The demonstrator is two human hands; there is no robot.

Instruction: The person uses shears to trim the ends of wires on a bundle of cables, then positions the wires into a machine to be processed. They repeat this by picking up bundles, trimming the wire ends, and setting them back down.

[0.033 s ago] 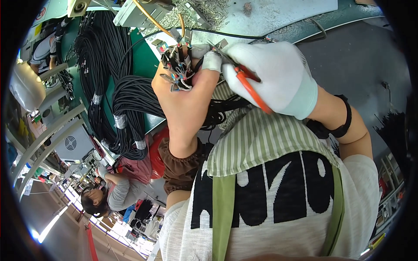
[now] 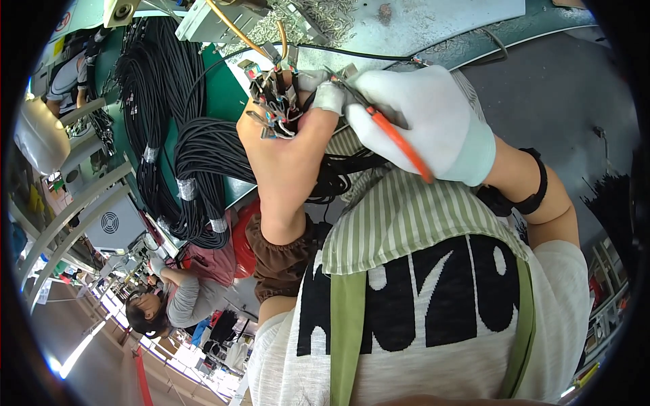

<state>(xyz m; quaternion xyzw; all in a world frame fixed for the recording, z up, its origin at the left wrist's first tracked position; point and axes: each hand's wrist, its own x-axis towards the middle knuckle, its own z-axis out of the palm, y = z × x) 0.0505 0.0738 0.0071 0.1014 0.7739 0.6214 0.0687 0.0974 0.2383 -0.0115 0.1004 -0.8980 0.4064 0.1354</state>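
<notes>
My left hand (image 2: 281,162), with white covers on the thumb and a fingertip, is closed round a bunch of black cables. Their stripped ends (image 2: 279,101), with coloured wires and small metal connectors, stick up out of the fist. My right hand (image 2: 430,125), in a white glove, grips pliers (image 2: 399,142) with red-orange handles. The slim jaws reach the left thumb tip, beside a small metal connector (image 2: 347,72). Whether the jaws touch that connector I cannot tell. Below the left hand, the cables (image 2: 352,162) run down toward my striped apron (image 2: 420,220).
Thick bundles of black cable (image 2: 203,149), tied with clear wrap, lie on the green table at left. Many small metal pieces (image 2: 325,20) cover part of the bench beneath a machine (image 2: 220,24). Another person (image 2: 183,304) sits at lower left; one more (image 2: 68,81) is at upper left.
The pliers have turned slightly in my right hand, and their handles, apart before, now look closed together. My left hand and the cable ends have shifted only a little.
</notes>
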